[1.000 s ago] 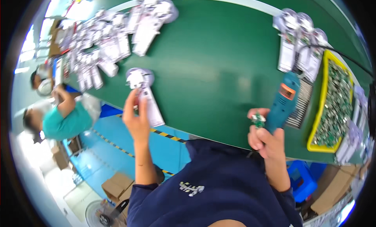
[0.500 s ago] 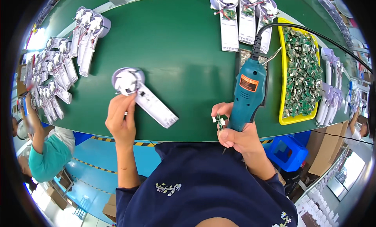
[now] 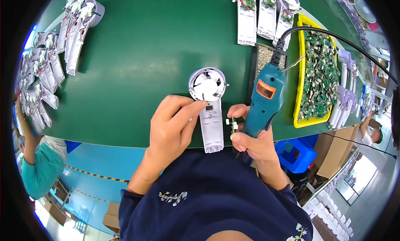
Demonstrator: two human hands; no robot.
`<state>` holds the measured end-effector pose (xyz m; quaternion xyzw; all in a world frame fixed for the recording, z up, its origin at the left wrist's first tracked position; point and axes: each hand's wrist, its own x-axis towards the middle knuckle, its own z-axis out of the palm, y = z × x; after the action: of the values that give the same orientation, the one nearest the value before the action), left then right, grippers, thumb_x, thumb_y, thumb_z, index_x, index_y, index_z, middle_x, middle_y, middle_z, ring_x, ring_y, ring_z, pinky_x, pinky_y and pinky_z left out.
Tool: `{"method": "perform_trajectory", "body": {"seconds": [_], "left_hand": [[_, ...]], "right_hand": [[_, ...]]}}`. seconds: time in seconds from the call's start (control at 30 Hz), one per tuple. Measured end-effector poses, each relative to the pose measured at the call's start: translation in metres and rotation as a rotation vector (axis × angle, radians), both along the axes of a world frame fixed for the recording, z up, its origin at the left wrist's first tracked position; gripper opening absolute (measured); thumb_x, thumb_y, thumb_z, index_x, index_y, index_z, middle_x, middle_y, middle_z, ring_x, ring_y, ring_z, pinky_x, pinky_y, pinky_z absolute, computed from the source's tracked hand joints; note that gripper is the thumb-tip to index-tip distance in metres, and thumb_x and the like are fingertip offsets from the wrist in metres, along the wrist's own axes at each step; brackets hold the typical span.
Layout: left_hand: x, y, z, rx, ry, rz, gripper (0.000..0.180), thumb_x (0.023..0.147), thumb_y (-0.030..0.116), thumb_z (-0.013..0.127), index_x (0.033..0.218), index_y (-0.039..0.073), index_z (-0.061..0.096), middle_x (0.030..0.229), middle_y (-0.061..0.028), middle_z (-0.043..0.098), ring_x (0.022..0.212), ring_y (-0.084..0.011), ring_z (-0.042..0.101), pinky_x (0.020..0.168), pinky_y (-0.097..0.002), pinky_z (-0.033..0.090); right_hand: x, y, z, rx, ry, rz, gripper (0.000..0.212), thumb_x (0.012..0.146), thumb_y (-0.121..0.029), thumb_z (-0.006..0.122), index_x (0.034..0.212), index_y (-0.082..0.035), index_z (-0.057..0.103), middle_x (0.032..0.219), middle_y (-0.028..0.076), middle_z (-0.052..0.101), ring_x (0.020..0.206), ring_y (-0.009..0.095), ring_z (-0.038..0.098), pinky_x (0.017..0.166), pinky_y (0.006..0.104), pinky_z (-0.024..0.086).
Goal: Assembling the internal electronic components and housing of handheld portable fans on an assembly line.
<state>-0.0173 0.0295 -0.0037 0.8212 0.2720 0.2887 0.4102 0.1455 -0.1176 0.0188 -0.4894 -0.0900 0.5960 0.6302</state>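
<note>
A white and lilac handheld fan housing [image 3: 213,130] lies near the table's front edge, its round fan head away from me and its open handle toward me. At its neck, just under the blades, the fingertips of my left hand [image 3: 171,122] are pinched. My right hand [image 3: 259,147] grips a teal electric screwdriver [image 3: 266,101], cable end up and away from me. Between the thumb and fingers of that same hand sits a small green circuit board [image 3: 233,126] with white connectors, just right of the handle. The screwdriver's tip is mostly hidden below the hand.
A yellow tray [image 3: 298,101] heaped with circuit boards stands at right. Behind the screwdriver lies a dark tray [image 3: 255,60] of small metal parts. Fan housings with boards [image 3: 246,24] lie at the far edge; more housings [image 3: 77,37] cluster at left. A black cable [image 3: 333,33] arcs rightward.
My left hand has brought the fan housing rightward and turned it from slanted to nearly straight, handle toward me. The right hand still holds screwdriver and board in about the same place.
</note>
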Motion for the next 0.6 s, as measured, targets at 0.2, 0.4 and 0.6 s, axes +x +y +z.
{"method": "perform_trajectory", "body": {"seconds": [0.2, 0.4, 0.6], "left_hand": [[0.005, -0.004, 0.005, -0.182, -0.005, 0.051, 0.016, 0.085, -0.004, 0.067, 0.099, 0.001, 0.067, 0.092, -0.0108, 0.061, 0.076, -0.0260, 0.062, 0.063, -0.0338, 0.050], [0.009, -0.008, 0.001, -0.249, -0.045, 0.086, 0.015, 0.085, -0.005, 0.066, 0.099, 0.001, 0.066, 0.097, -0.0105, 0.061, 0.074, -0.0249, 0.063, 0.063, -0.0329, 0.051], [0.010, -0.003, -0.001, -0.272, -0.070, 0.054, 0.014, 0.085, -0.005, 0.066, 0.098, 0.001, 0.065, 0.095, -0.0104, 0.061, 0.074, -0.0252, 0.064, 0.063, -0.0331, 0.052]], "right_hand": [[-0.009, 0.012, 0.010, -0.203, -0.507, 0.070, 0.039, 0.076, 0.005, 0.078, 0.112, 0.000, 0.062, 0.109, 0.005, 0.062, 0.080, 0.007, 0.056, 0.070, 0.0240, 0.046], [-0.009, 0.026, 0.011, -0.178, -0.934, 0.208, 0.043, 0.073, -0.002, 0.080, 0.111, 0.002, 0.061, 0.107, 0.011, 0.061, 0.095, 0.022, 0.062, 0.084, 0.0317, 0.049], [-0.004, 0.032, 0.010, -0.131, -1.139, 0.261, 0.044, 0.071, -0.001, 0.077, 0.112, 0.002, 0.061, 0.109, 0.013, 0.058, 0.097, 0.028, 0.062, 0.084, 0.0334, 0.050]]}}
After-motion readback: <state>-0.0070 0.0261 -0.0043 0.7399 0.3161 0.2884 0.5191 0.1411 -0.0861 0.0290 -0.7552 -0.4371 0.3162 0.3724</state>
